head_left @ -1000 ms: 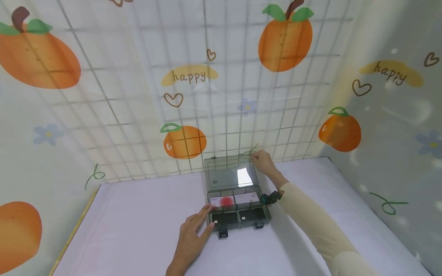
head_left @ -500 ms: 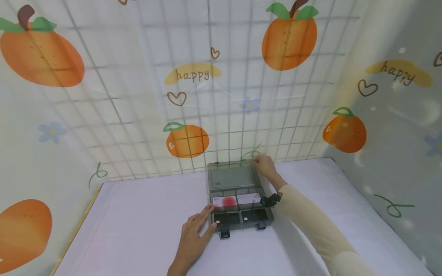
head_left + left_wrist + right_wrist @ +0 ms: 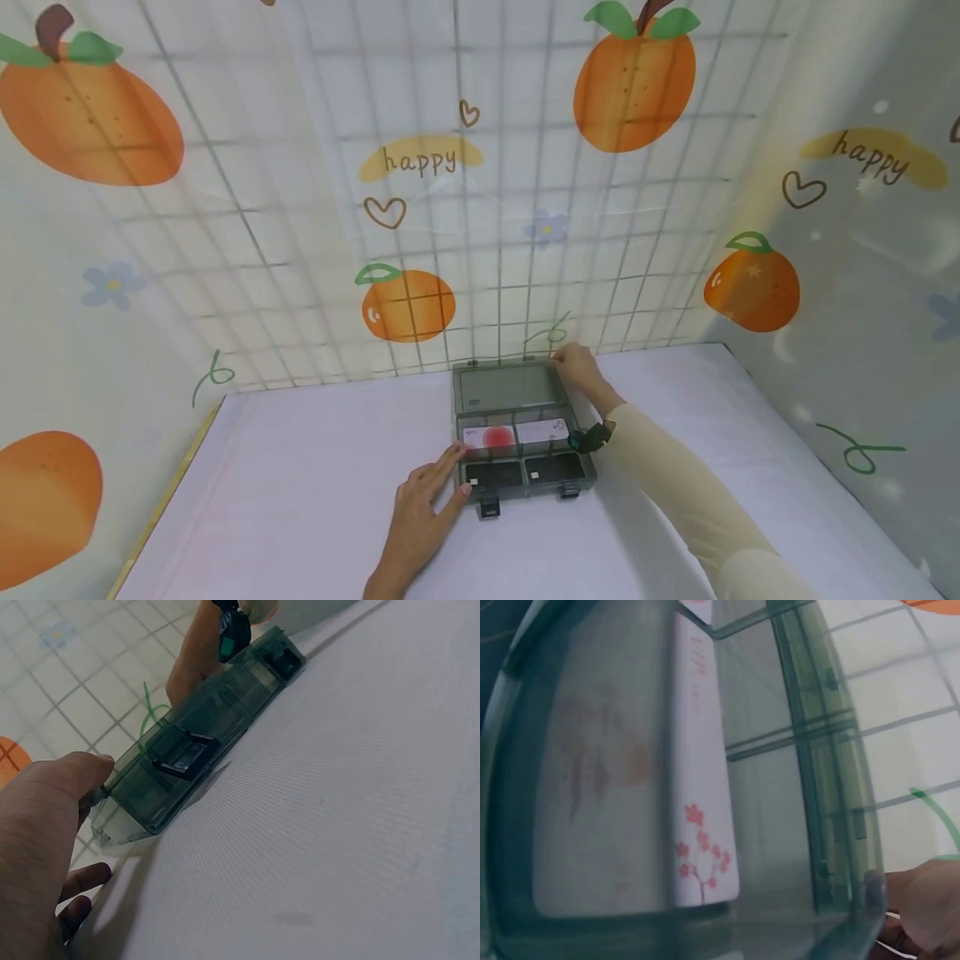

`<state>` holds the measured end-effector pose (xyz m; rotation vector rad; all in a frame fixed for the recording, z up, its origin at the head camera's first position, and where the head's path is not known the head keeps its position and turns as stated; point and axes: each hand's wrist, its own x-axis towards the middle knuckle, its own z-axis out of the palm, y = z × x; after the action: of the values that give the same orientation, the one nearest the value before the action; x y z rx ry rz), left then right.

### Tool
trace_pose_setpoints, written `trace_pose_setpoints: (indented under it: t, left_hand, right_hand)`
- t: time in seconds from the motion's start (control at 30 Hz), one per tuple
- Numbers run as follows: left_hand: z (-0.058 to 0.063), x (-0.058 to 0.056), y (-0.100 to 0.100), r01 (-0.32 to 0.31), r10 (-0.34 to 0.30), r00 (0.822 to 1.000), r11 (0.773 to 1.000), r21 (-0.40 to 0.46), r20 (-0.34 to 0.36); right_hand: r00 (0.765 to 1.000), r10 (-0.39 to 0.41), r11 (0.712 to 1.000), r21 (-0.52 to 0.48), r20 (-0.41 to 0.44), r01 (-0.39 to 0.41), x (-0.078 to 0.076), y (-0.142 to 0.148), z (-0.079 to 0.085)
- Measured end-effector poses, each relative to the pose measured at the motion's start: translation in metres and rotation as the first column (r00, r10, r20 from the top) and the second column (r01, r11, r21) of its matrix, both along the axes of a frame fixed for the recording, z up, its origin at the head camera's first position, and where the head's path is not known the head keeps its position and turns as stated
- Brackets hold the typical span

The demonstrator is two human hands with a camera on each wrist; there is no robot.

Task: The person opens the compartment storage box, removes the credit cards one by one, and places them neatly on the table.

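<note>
While its lid (image 3: pixel 513 389) is open, the box (image 3: pixel 528 492) lies between the hands (image 3: pixel 422 508) (image 3: pixel 579 367).

PLACE: screened-off nook, kind of room cannot be told | FAR: hanging sheeting (image 3: pixel 307 208) printed with grid lines (image 3: pixel 498 292), oranges (image 3: pixel 634 96), "happy" lettering (image 3: pixel 418 160) | SIDES: left sheeting (image 3: pixel 45 358), right sheeting (image 3: pixel 870 350), printed likewise | NEAR: pale tabletop (image 3: pixel 300 483), yellow strip (image 3: pixel 167 490) along its left edge
</note>
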<state>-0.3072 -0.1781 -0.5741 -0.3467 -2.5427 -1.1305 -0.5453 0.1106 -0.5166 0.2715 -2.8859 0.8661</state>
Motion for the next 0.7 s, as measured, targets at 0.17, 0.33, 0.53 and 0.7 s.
trace_pose_setpoints:
  t: [0.17,0.33,0.53,0.7]
  left_hand:
    - [0.0,-0.001,-0.001,0.005,-0.005,1.0,1.0,0.0,-0.007]
    - [-0.002,-0.002,-0.002,0.002,-0.002,1.0,1.0,-0.003,-0.015]
    - [-0.001,-0.003,-0.003,0.013,-0.013,1.0,1.0,0.01,-0.012]
    - [-0.003,-0.004,-0.003,0.007,-0.007,1.0,1.0,0.007,0.0]
  right_hand:
    - [1.0,0.009,1.0,0.005,-0.013,-0.009,0.002,0.004,0.002]
    - [0.996,0.052,0.999,0.018,-0.079,-0.051,0.016,0.008,0.02]
    - [0.995,0.082,0.996,-0.026,-0.062,-0.083,0.046,0.009,0.045]
    - [0.988,0.143,0.989,-0.037,-0.058,-0.145,0.068,0.006,0.051]
